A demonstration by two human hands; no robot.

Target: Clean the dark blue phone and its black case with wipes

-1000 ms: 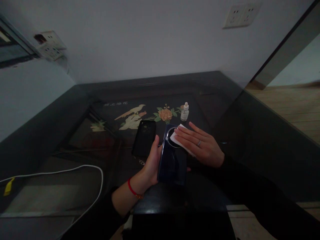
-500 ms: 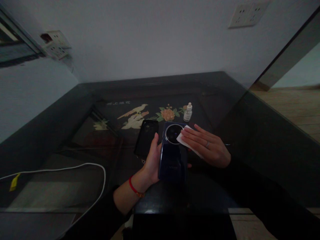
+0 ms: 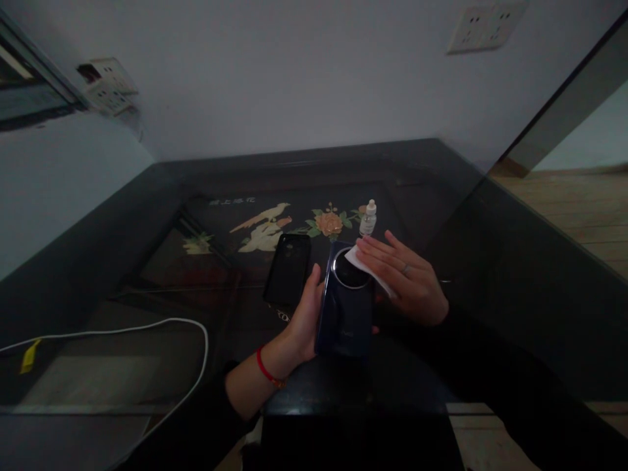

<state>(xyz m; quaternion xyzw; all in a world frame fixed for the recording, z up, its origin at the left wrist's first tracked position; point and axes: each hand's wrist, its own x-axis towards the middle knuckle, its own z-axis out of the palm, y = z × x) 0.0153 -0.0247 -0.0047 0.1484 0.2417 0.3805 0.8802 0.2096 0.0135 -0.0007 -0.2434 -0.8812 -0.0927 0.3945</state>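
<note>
A dark blue smartphone [image 3: 343, 320] is gripped in my left hand [image 3: 305, 320], its back with the big round camera ring turned up towards me. The thumb lies along the left edge, and fingertips show at the right edge. My right hand [image 3: 409, 275] presses a folded white wipe [image 3: 366, 267] with its fingers against the upper right of the camera ring. Left of the phone, a black phone case [image 3: 288, 268] lies on the dark table [image 3: 412, 170], with a small chain [image 3: 282, 316] at its lower end. Beyond the right fingers stands a small dropper bottle [image 3: 368, 219].
A white cable [image 3: 171, 320] with a yellow tag [image 3: 30, 356] curves across the table's left side. The tabletop carries a bird and flower picture [image 3: 328, 223]. A wall [image 3: 294, 78] with sockets [image 3: 487, 27] rises behind it.
The phone has shifted slightly right and tilted in my left hand. My right hand has moved the wipe a little up, over the top of the camera ring.
</note>
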